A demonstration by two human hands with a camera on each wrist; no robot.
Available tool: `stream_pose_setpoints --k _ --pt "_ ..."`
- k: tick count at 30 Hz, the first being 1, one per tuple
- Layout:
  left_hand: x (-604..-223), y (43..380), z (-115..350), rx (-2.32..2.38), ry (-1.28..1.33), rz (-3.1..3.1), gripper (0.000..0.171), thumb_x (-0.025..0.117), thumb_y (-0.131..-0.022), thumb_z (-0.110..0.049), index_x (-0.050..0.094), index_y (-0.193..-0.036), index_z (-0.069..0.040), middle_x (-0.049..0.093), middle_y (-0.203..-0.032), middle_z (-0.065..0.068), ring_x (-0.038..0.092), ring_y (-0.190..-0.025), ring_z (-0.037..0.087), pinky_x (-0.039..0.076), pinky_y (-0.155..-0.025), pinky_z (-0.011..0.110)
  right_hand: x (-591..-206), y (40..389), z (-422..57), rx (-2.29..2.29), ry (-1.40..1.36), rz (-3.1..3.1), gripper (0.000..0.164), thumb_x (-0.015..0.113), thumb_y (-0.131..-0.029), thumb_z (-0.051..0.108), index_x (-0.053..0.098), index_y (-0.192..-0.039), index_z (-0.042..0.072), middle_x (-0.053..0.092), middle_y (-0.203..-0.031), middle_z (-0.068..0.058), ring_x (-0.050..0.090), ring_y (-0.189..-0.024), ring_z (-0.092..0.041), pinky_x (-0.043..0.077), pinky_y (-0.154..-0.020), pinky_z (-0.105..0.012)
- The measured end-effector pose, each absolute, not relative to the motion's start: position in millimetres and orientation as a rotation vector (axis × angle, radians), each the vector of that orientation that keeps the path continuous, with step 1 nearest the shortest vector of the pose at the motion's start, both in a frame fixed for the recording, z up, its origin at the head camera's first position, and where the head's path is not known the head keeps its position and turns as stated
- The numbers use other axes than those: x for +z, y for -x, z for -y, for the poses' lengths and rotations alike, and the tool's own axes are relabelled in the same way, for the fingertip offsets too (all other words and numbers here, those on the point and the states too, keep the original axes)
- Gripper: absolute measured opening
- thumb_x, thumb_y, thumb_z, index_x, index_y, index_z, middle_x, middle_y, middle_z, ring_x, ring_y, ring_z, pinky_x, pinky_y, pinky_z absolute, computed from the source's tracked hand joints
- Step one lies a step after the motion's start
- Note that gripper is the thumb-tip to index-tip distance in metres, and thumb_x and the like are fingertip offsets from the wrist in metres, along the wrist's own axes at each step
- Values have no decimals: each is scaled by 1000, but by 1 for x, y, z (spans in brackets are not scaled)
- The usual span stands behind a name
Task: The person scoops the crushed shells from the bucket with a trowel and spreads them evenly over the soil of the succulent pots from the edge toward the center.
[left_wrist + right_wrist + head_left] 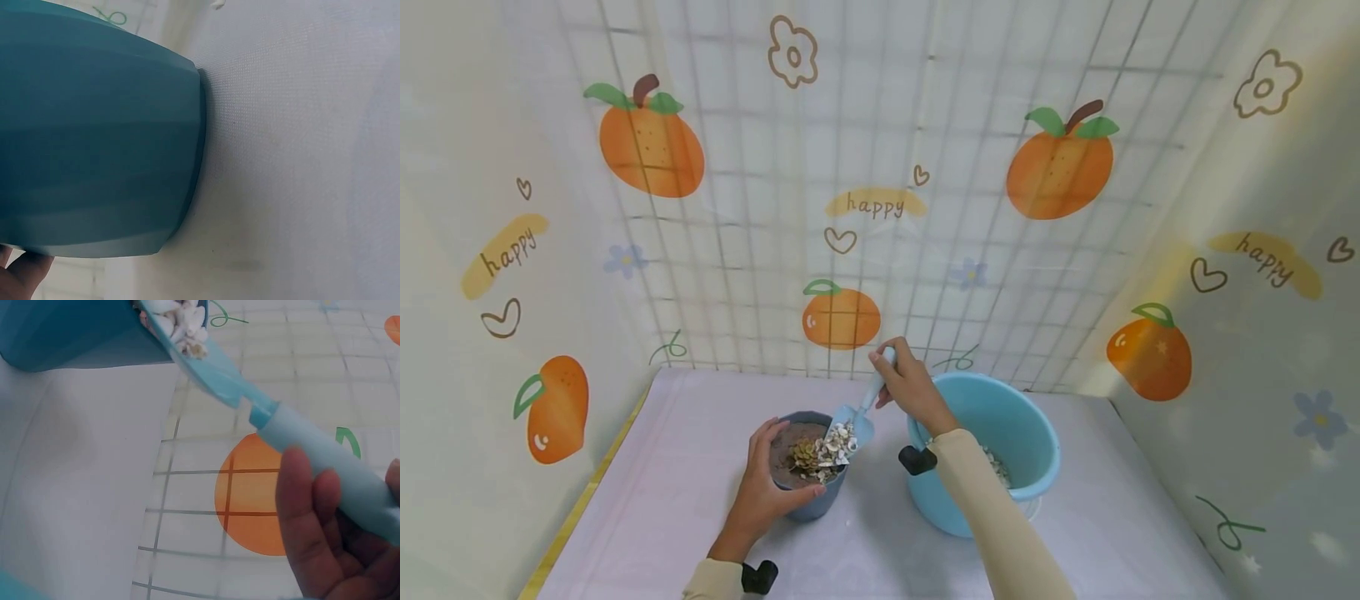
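Observation:
My left hand (752,492) grips a blue-grey flower pot (817,505), thumb at the near rim and fingers round the left side. The pot stands upright on the table, filled with greyish-brown soil. A yellowish-green succulent (803,454) sits in it. From the right, my right hand (912,387) holds the handle of a light-blue trowel (876,392). Its scoop tilts down over the pot's right rim, loaded with white pebble-like pieces (838,444). In the right wrist view, the pieces (181,322) lie along the scoop at the pot's edge.
A light-blue bucket (1037,425) stands right of the pot, with more whitish pieces (997,468) inside; my right forearm crosses in front of it. The table has a pale cloth (700,417). A printed curtain over a wire grid (752,275) closes off the back.

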State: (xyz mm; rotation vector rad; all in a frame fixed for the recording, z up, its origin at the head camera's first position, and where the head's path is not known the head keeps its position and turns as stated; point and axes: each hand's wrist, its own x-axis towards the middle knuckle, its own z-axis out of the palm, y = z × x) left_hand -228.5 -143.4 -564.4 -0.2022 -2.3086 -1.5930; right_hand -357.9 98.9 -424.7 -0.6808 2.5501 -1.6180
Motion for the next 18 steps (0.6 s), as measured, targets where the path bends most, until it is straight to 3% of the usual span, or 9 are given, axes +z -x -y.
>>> stream_pose_setpoints --k 18 --pt "-563 228 139 -1546 177 2329 105 90 -66 -48 33 -150 -24 16 -157 3 24 -140 32 30 -100 66 -425 360 -98 -1632 675 -2623 29 51 -102 43 45 -118 20 59 -71 -15 64 -57 -29 56 -61 -36"
